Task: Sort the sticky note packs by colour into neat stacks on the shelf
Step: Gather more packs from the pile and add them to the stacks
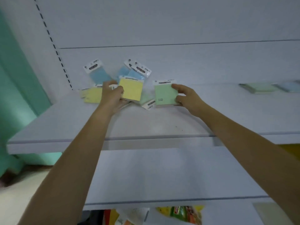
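My left hand (112, 96) grips a yellow pack (131, 91) over the loose pile at the far left of the shelf (146, 125). My right hand (186, 99) pinches a green pack (164, 95) just right of it. Blue packs (99, 75) lie farther back.

Left hand (112, 95) grips yellow pack (131, 91); right hand (186, 96) pinches green pack (165, 95).

Yellow pack (131, 90) tilts up in the left hand (112, 95), green pack (165, 95) is pinched by the right hand (186, 96), and blue packs (99, 75) lie fanned out behind on the shelf (146, 124).
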Tool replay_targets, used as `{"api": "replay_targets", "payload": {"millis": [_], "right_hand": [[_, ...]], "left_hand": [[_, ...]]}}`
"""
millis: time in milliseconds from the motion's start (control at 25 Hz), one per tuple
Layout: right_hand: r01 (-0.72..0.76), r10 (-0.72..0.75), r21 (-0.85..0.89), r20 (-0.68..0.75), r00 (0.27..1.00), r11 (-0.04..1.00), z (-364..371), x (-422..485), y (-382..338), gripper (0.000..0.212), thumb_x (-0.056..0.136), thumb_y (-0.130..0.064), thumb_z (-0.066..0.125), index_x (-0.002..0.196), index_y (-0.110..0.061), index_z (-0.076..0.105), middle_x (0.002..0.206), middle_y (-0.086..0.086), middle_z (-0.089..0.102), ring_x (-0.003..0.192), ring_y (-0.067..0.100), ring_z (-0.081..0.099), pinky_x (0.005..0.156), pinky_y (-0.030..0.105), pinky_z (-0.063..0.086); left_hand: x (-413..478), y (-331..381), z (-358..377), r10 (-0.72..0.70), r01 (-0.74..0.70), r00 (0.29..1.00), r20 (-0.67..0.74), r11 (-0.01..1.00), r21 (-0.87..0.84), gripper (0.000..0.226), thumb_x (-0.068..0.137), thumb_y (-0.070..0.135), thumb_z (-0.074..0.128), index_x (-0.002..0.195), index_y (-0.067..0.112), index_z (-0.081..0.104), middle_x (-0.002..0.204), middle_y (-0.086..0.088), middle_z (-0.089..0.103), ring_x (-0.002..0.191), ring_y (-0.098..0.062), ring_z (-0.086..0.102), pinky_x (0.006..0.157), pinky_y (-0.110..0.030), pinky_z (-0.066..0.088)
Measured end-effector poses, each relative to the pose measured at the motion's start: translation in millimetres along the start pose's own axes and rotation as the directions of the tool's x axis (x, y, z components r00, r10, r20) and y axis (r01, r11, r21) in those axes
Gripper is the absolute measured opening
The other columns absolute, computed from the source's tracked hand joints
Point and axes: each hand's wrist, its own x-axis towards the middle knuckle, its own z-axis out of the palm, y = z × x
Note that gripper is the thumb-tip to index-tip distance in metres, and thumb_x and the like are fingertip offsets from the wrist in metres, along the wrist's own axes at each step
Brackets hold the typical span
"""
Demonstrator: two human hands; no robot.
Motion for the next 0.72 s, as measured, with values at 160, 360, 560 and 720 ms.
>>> {"api": "replay_targets", "payload": {"millis": [160,360,560,720], "right_hand": [[-0.025,0.031,0.054,-0.110,0.993,0.998,-83,-15,22,0.052,0.086,0.012,0.036,0.135,-0.005,0.040,0.139,0.015,0.041,0.105,0.023,0.050,0.080,0.031,0.054],[-0.033,0.032,0.000,-0.220,0.975,0.999,-211,-35,45,0.051,0.086,0.013,0.036,0.135,-0.002,0.039,0.141,0.014,0.041,0.104,0.018,0.047,0.061,0.011,0.053],[-0.058,0.035,-0.073,-0.287,0.957,0.996,-320,-39,73,0.050,0.087,0.012,0.033,0.135,0.000,0.038,0.140,0.017,0.043,0.104,0.019,0.046,0.085,0.033,0.049],[-0.084,0.056,-0.073,-0.324,0.944,0.994,-361,-20,85,0.048,0.087,0.010,0.031,0.133,-0.002,0.040,0.140,0.015,0.043,0.104,0.021,0.046,0.077,0.032,0.050]], "left_hand": [[-16,-9,89,-0.018,0.003,0.986,0.165,0.996,0.093,0.046,0.090,-0.002,0.032,0.128,0.015,0.050,0.104,-0.005,0.047,0.073,-0.011,0.052,0.062,-0.024,0.051],[-53,-14,212,0.000,-0.032,0.970,0.243,0.991,0.128,0.045,0.092,0.001,0.029,0.133,0.010,0.045,0.131,-0.010,0.044,0.100,-0.020,0.047,0.067,-0.028,0.051],[-82,-20,309,0.016,-0.037,0.970,0.241,0.996,0.083,0.046,0.090,-0.001,0.039,0.135,0.010,0.043,0.140,-0.015,0.039,0.103,-0.021,0.048,0.082,-0.029,0.048],[-89,-27,356,-0.006,-0.012,0.972,0.234,0.997,0.076,0.046,0.090,0.000,0.042,0.134,0.010,0.043,0.138,-0.015,0.040,0.101,-0.020,0.046,0.084,-0.029,0.048]]}}
